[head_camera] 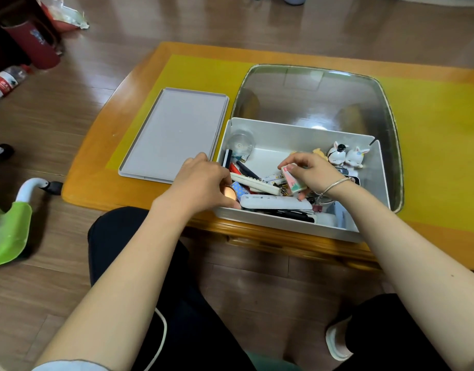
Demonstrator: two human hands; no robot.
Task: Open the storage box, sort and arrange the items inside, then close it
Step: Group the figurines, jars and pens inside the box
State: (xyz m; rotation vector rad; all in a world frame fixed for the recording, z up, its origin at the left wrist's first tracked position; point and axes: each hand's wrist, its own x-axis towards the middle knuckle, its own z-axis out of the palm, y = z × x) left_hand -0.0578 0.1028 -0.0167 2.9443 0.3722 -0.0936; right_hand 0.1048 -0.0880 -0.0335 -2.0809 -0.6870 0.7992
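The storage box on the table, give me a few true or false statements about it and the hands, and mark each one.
1. The lid lies flat on the table, left of the storage box. True.
2. The right hand holds a small pink and green packet. True.
3. The storage box is empty. False: it holds pens, cases and two rabbit figurines.
4. The left hand rests on the lid. False: it reaches into the box's left end.
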